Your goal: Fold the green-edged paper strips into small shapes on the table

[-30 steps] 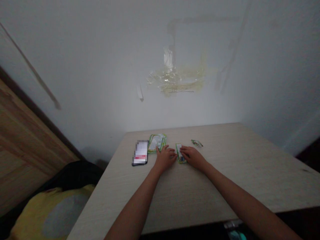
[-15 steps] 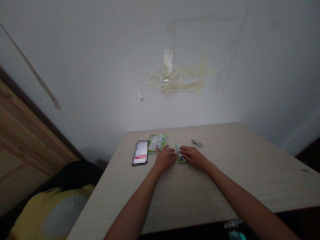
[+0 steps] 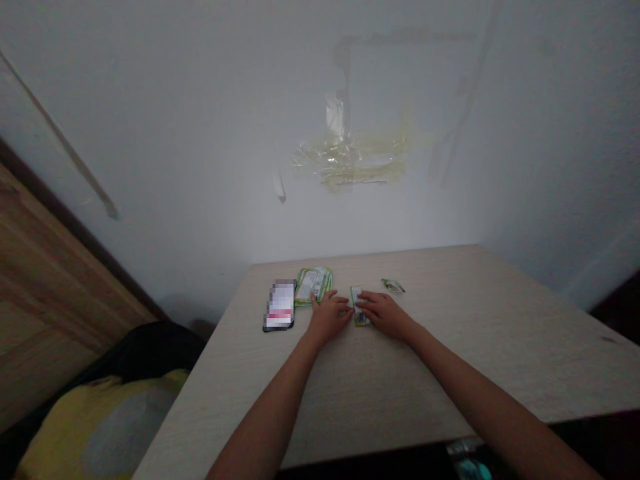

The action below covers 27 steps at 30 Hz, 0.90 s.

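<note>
A narrow green-and-white folded packet point(image 3: 357, 313) lies flat on the table between my hands. The fingers of my right hand point(image 3: 384, 312) rest on it, stretched out and pressing it down. My left hand point(image 3: 330, 316) lies on the table just left of the packet, fingers spread, its fingertips near the packet's left edge. Behind my left hand sits a stack of flat green-and-white packets point(image 3: 311, 283), its lower edge partly hidden by the thumb. A small crumpled green-and-white wrapper point(image 3: 393, 286) lies beyond my right hand.
A phone point(image 3: 281, 305) with a lit, blurred screen lies left of the stack. The pale wooden table point(image 3: 450, 380) meets a white wall point(image 3: 200, 133) with old tape on it. Down at the left are a yellow-and-grey plush item point(image 3: 110, 420) and a wooden panel point(image 3: 40, 287).
Hardly anything differs. Both hands keep their places around the packet, and the picture has turned darker.
</note>
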### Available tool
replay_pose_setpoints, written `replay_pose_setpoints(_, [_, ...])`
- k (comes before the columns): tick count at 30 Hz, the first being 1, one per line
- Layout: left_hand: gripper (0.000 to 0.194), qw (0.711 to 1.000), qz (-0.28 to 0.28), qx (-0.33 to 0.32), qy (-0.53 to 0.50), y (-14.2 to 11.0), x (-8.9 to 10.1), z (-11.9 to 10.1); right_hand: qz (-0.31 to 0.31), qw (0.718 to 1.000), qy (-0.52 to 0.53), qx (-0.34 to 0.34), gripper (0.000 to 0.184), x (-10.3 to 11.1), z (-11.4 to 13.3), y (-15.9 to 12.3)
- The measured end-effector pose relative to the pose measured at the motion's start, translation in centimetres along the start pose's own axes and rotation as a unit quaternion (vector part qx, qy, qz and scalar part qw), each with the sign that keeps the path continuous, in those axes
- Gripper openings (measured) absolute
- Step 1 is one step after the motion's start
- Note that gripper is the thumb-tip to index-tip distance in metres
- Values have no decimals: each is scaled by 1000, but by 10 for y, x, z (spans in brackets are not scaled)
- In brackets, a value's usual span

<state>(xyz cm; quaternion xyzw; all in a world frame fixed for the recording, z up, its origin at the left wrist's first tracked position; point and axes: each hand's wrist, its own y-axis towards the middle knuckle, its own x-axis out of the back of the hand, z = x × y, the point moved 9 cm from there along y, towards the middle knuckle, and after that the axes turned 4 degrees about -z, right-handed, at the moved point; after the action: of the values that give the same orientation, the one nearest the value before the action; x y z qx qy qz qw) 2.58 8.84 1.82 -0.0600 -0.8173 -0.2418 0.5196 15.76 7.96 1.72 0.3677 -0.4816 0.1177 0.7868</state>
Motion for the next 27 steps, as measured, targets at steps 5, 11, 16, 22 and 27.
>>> replay_pose_setpoints(5, [18, 1000, 0, -2, -2, 0, 1, -1, 4, 1000, -3, 1, 33, -1, 1, 1])
replay_pose_setpoints(11, [19, 1000, 4, 1, -7, 0, 2, -1, -1, 1000, 8, 7, 34, 2, 4, 1])
replay_pose_setpoints(16, [20, 1000, 10, 3, -1, 0, 2, -2, 10, 1000, 7, 5, 35, 0, 3, 1])
replay_pose_setpoints(22, [20, 1000, 14, 4, 4, 0, 2, -2, 10, 1000, 15, 3, 35, -1, 1, 1])
replay_pose_setpoints(27, [19, 1000, 3, -6, -5, 0, 3, -3, 16, 1000, 14, 1, 35, -2, 0, 1])
